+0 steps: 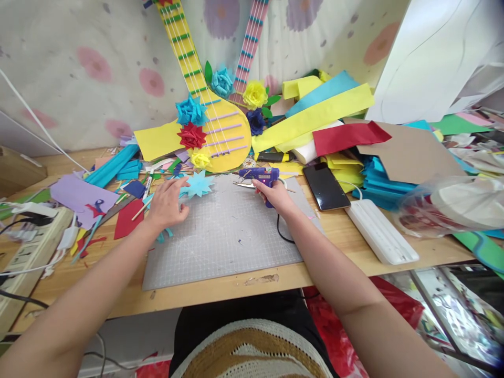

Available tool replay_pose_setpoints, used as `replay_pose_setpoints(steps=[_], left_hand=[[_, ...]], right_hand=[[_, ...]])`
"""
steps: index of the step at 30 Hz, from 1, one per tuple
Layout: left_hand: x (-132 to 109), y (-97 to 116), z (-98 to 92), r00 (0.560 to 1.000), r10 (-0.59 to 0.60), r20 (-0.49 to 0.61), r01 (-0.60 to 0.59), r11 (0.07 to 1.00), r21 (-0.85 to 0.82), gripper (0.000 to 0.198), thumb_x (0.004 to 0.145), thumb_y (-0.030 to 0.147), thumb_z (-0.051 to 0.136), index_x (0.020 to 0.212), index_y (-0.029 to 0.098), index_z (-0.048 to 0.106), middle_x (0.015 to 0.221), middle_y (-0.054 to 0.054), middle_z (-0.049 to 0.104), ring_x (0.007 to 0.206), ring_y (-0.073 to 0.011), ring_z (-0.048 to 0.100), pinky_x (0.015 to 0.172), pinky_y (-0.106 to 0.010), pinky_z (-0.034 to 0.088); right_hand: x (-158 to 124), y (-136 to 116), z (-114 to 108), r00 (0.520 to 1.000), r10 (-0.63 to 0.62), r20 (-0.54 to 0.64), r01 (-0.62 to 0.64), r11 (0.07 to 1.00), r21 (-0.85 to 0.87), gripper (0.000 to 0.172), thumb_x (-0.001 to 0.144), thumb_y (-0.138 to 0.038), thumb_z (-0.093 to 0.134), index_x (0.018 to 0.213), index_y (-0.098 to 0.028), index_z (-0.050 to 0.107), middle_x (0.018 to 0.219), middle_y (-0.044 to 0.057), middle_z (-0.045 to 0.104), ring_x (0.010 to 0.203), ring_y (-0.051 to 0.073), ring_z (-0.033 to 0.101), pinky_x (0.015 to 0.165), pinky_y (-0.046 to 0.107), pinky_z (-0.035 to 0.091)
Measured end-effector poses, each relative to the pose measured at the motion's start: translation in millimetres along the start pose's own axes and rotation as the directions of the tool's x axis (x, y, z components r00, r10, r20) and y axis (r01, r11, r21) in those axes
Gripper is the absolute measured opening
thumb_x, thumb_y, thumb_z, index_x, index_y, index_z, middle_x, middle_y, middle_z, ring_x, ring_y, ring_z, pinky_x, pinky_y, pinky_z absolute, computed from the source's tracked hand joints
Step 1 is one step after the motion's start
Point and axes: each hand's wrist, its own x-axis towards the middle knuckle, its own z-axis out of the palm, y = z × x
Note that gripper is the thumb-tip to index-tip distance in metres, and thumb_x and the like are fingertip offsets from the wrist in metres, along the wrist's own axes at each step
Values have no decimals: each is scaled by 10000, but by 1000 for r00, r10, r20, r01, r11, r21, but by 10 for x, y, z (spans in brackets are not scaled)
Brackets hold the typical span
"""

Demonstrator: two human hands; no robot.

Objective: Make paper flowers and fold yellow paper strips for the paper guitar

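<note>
paper star [199, 184], spiky, gridded mat [220, 241]

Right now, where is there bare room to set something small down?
Most room is on the grey mat, between the left hand and the purple glue gun; only tiny scraps lie there. A smaller wood patch sits between the right forearm and the white box. It's crowded behind the mat, around the yellow paper guitar.

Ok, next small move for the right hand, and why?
Probably firm up the right hand on the glue gun: it's right at the tool, though scissors sit there too and I can't tell which it grips. The left hand is beside the blue paper star.
</note>
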Motion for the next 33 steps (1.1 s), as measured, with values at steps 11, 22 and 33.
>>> replay_pose_setpoints(steps=[11,22,33], left_hand=[[17,122,140,987,81,135,-74,995,-60,934,611,69,480,1453,150,86,1224,-64,611,1258,-253,432,1113,-492,254],[-6,110,149,991,31,128,-28,999,-21,914,627,72,484,1451,138,93,1221,-76,607,1242,-250,449,1126,-485,241],[31,112,180,991,65,115,-64,998,-7,898,633,58,470,1454,141,116,1237,-84,593,1233,-249,452,1124,-483,252]], right_hand=[[14,22,-5,1000,-3,5,3,1000,7,415,710,-583,592,591,-189,540,452,-18,448,417,95,411,424,249,332],[14,21,-4,1000,-17,11,17,1000,10,414,710,-580,593,591,-187,540,447,-15,448,417,95,413,416,242,334],[-35,-32,15,1000,-15,22,14,999,51,413,703,-579,605,582,-189,544,444,-21,446,397,91,399,408,254,329]])
